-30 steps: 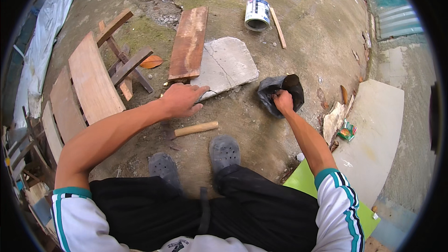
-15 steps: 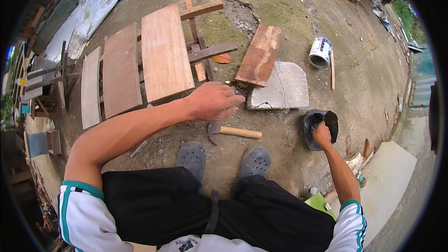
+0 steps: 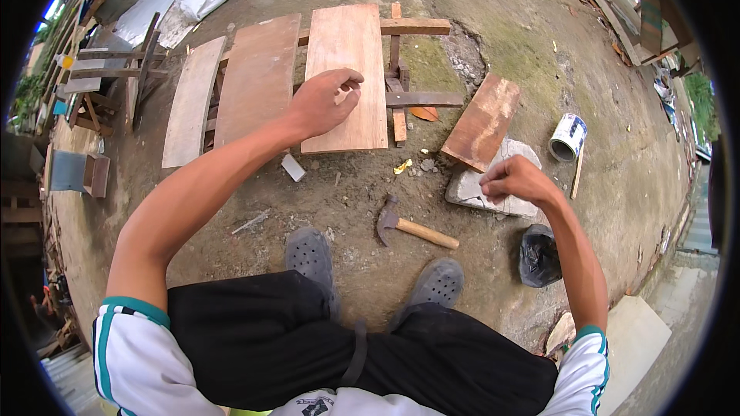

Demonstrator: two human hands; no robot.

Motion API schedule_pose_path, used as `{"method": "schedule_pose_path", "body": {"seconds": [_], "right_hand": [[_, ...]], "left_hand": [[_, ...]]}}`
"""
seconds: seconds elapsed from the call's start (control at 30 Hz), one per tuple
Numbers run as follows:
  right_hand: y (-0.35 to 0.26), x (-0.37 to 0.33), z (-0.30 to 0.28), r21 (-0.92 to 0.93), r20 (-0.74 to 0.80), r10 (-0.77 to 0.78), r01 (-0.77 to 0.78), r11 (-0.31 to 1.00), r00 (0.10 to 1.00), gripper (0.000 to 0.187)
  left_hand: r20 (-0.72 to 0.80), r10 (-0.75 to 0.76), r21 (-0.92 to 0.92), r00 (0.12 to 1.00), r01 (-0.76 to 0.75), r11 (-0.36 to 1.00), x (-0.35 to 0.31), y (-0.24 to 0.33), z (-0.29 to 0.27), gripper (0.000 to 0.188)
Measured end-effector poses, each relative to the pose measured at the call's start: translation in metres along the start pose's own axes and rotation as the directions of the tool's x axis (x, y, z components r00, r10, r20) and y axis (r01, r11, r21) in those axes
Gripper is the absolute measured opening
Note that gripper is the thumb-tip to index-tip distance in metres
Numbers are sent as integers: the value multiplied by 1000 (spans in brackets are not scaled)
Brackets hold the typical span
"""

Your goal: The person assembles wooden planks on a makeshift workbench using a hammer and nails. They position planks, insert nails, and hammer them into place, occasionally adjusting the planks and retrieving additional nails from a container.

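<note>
My left hand (image 3: 327, 100) is over the front part of a pale wooden board (image 3: 344, 54), its fingers curled and thumb bent toward them. Whatever it may hold is too small or hidden to make out. To the right, my right hand (image 3: 515, 179) hangs above a cracked concrete slab (image 3: 462, 190), fingertips pinched together; what is between them does not show. Below that hand, a black plastic bag (image 3: 539, 256) stands with its mouth open. A claw hammer (image 3: 420, 231) with a wooden handle lies on the ground before my shoes.
Beside the pale board, a browner board (image 3: 258, 69) and a narrow grey one (image 3: 193, 104) lie across wooden rails (image 3: 424, 98). A stained wood piece (image 3: 484, 119) rests partly on the slab. A paint can (image 3: 568, 139) lies farther right, near a thin stick (image 3: 577, 177).
My right hand has come out of the black bag and moved up and left over the slab. My left hand has moved up over the pale board. The view has shifted.
</note>
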State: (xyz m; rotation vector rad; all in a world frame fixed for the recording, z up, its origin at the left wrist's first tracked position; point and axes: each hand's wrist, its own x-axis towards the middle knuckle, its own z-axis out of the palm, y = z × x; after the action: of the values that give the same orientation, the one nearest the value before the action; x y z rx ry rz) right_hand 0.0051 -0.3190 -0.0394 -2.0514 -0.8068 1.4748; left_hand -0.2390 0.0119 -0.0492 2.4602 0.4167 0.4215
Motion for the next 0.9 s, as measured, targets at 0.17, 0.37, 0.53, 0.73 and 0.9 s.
{"method": "schedule_pose_path", "body": {"seconds": [0.17,0.37,0.53,0.73,0.9], "right_hand": [[-88,53,13,28,-35,-291,292,956,956,22],[-118,81,58,-98,-237,-415,403,910,878,24],[-97,97,87,-24,-394,-439,469,883,807,29],[-71,97,89,83,-451,-369,450,889,813,20],[-55,100,100,204,-466,-326,459,865,822,17]], "left_hand": [[119,106,125,987,-121,985,9,1,9,31],[100,185,85,978,-194,977,19,-3,-9,33],[199,221,208,955,-262,942,-14,-42,-24,60],[415,268,418,870,-444,792,-57,-45,-9,97],[398,235,429,887,-406,807,-58,-46,2,81]]}}
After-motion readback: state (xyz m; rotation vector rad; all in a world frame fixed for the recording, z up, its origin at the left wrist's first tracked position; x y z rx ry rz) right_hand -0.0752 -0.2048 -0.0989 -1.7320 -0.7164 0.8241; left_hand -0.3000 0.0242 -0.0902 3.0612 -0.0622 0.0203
